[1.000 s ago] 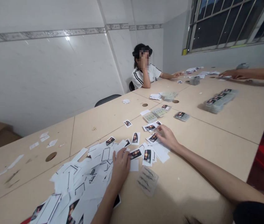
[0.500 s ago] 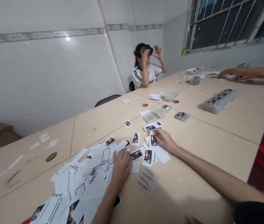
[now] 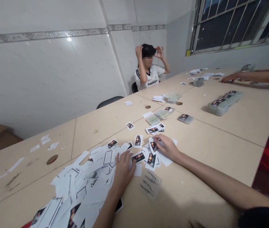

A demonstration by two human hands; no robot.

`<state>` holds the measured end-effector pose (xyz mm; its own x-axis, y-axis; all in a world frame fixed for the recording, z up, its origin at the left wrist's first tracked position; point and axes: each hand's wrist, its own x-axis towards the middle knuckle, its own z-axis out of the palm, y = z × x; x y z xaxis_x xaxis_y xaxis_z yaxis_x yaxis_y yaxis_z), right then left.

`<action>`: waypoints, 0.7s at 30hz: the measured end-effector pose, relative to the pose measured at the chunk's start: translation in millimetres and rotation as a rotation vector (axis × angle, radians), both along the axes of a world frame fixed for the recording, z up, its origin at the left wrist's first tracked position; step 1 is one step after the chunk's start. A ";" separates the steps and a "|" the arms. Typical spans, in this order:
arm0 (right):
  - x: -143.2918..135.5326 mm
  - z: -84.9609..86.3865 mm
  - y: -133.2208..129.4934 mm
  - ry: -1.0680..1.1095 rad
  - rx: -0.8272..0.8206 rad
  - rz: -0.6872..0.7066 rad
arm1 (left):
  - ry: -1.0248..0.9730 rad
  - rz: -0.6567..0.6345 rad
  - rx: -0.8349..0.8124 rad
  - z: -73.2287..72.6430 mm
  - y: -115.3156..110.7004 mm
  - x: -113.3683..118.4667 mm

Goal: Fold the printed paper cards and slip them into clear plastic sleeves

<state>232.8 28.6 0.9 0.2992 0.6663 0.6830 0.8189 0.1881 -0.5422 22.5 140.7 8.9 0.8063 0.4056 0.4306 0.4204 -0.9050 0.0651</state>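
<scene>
Since the earlier frames the right hand [image 3: 166, 147] has drawn back toward the body, bringing one small photo card [image 3: 154, 146] with it, and the seated person [image 3: 148, 71] at the far end has raised both hands to the head. The right hand now lies on the bench [image 3: 208, 158] with its fingers curled loosely over the card's edge; the card is tilted and rests on the loose cards below it, pinched or merely pressed, which cannot be told. The left hand [image 3: 123, 169] lies flat, fingers spread and open, pressing on the near edge of the heap of cards [image 3: 84, 186], many of them face down and white, and grips nothing. A clear sleeve [image 3: 150, 184] lies on the bench just beside the left hand. Stacks of filled sleeves [image 3: 222, 103] stand well apart on the far side, near another person's forearm [image 3: 253, 76]. Judgement: the step in hand appears to be singling one printed card out of the spread. To do it well, the left hand should hold the heap down while the right slides the card clear by its edge, so neighbouring cards are not dragged along.
</scene>
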 end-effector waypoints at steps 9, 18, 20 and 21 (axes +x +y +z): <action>58.4 -16.8 4.9 0.045 -0.124 -0.388 | 0.007 -0.019 -0.017 1.9 -1.3 0.4; 61.6 -15.6 2.9 -0.149 -0.252 -0.430 | -0.006 -0.018 -0.024 1.0 -1.7 0.1; 51.0 -11.1 7.6 -0.200 -0.268 -0.342 | -0.008 -0.017 -0.024 0.8 -2.2 0.1; 45.2 -8.9 11.5 -0.222 -0.277 -0.298 | -0.008 -0.016 -0.023 0.9 -2.5 0.0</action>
